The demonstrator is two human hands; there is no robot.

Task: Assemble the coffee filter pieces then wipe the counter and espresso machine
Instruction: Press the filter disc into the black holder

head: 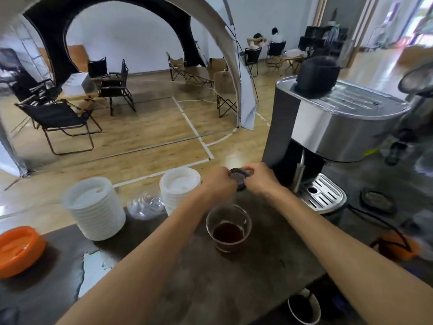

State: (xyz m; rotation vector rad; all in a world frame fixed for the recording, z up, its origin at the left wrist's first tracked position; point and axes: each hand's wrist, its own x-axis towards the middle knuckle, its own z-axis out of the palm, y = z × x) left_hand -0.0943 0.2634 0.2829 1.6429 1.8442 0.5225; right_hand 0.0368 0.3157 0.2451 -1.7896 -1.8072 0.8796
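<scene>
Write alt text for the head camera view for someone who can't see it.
Both hands, left hand and right hand, hold a small round coffee filter piece above a dark counter, beside a steel espresso machine. A clear cup of coffee stands nearer, lid stacks to the left.

Cup (228, 227) mid-counter (234, 285) — lid stacks (95, 208) to its left, espresso machine (332, 127) behind-right.

Orange bowl (20, 248), white lids (95, 208), silver espresso machine (339, 123)

Light: I see bright, even daylight, strongest from the upper right.
Glare: sheen on the espresso machine (337, 118).
Blur: right edge smeared; hands soft.
Distortion: wide-angle bending at the edges.
</scene>
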